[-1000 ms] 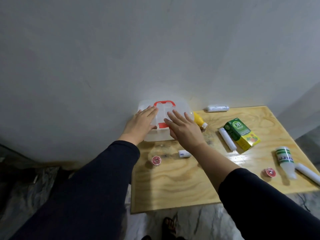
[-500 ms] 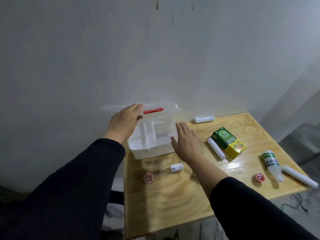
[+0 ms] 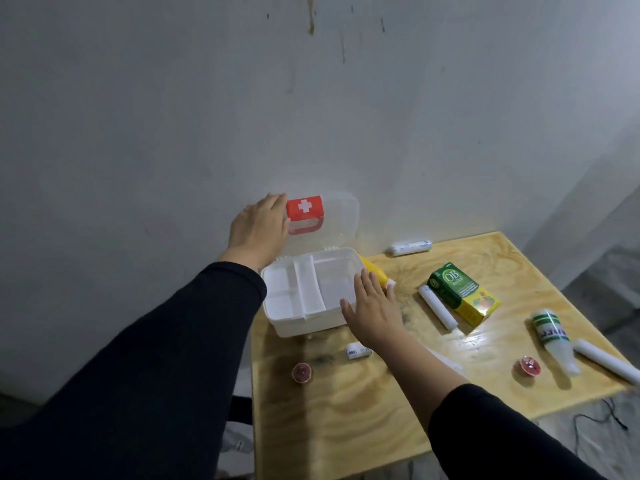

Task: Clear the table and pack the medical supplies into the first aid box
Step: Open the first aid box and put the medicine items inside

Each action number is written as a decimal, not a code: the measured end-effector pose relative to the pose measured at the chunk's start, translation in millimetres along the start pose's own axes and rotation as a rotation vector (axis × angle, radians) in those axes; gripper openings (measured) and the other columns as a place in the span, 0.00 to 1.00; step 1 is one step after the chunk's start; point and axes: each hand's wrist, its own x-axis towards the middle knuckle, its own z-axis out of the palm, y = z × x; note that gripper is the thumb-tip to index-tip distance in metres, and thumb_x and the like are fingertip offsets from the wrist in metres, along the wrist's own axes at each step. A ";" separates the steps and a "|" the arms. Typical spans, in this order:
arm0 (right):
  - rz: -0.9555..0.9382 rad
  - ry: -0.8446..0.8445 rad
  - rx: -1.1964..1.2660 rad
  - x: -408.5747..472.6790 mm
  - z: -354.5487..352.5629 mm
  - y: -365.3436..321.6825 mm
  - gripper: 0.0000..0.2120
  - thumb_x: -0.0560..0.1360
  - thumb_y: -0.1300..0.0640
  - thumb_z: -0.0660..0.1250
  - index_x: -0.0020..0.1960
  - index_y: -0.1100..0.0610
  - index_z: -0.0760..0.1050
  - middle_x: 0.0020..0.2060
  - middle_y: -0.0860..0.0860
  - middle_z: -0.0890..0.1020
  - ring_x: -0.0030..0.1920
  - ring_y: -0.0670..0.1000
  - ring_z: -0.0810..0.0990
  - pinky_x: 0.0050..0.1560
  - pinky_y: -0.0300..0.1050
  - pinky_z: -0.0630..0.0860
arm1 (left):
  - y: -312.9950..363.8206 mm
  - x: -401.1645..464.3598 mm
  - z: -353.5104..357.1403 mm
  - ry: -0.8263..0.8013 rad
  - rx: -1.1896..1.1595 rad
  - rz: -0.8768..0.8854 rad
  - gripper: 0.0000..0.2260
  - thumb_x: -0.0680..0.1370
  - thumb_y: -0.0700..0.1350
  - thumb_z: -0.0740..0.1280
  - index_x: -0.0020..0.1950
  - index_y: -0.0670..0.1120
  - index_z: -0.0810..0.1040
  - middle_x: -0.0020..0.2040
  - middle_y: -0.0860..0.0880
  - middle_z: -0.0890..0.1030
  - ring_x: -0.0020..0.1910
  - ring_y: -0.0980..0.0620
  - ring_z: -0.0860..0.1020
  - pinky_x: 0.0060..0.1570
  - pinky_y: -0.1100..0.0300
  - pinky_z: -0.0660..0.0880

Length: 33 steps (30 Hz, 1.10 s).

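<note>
The first aid box (image 3: 308,306) sits at the back left corner of the wooden surface (image 3: 363,420), just left of centre frame, its lid (image 3: 341,220) swung up against the wall. The left hand (image 3: 258,230) rests flat against the lid's left edge, fingers spread and gripping nothing. The right hand (image 3: 372,308) lies open along the box's right wall, also holding nothing.

The tray inside looks empty, so packing has likely not begun. The lid may fall shut if the left hand lets go. The box stands close to the surface's left edge, so a push from the right hand could slide it off. A yellow bottle (image 3: 375,275) lies just behind the right hand and could get knocked. The round white bottle (image 3: 554,336) and the rolls (image 3: 438,308) at right could roll off the edge.
</note>
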 end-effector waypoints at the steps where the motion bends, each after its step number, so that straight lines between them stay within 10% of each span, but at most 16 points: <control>1: 0.000 -0.006 0.015 -0.4 -1.5 -0.7 0.33 0.80 0.41 0.45 0.78 0.58 0.44 0.78 0.53 0.46 0.78 0.53 0.43 0.76 0.57 0.42 | 1.6 -0.2 0.0 0.005 0.008 0.013 0.22 0.82 0.46 0.57 0.75 0.43 0.61 0.74 0.46 0.66 0.72 0.45 0.66 0.69 0.49 0.64; 9: 0.018 0.048 0.008 -8.3 -42.2 17.4 0.30 0.80 0.43 0.50 0.77 0.56 0.49 0.78 0.53 0.54 0.78 0.55 0.49 0.75 0.59 0.51 | 25.7 -13.2 -2.9 0.046 -0.074 0.164 0.22 0.79 0.40 0.57 0.74 0.44 0.63 0.75 0.47 0.66 0.74 0.48 0.63 0.73 0.53 0.57; 19: 0.240 -0.004 -0.069 -60.8 -81.1 111.0 0.21 0.77 0.45 0.59 0.65 0.56 0.71 0.64 0.55 0.74 0.65 0.57 0.71 0.60 0.53 0.73 | 110.2 -39.3 33.7 -0.354 -0.162 0.243 0.21 0.79 0.45 0.57 0.73 0.51 0.66 0.74 0.51 0.68 0.70 0.47 0.68 0.63 0.50 0.69; 33: 0.249 -0.020 0.237 -37.9 -45.1 227.5 0.33 0.72 0.50 0.70 0.72 0.58 0.62 0.67 0.58 0.70 0.65 0.60 0.71 0.62 0.52 0.71 | 219.5 -41.2 103.2 -0.584 -0.175 0.152 0.21 0.78 0.48 0.59 0.71 0.48 0.69 0.67 0.44 0.75 0.62 0.41 0.75 0.58 0.47 0.75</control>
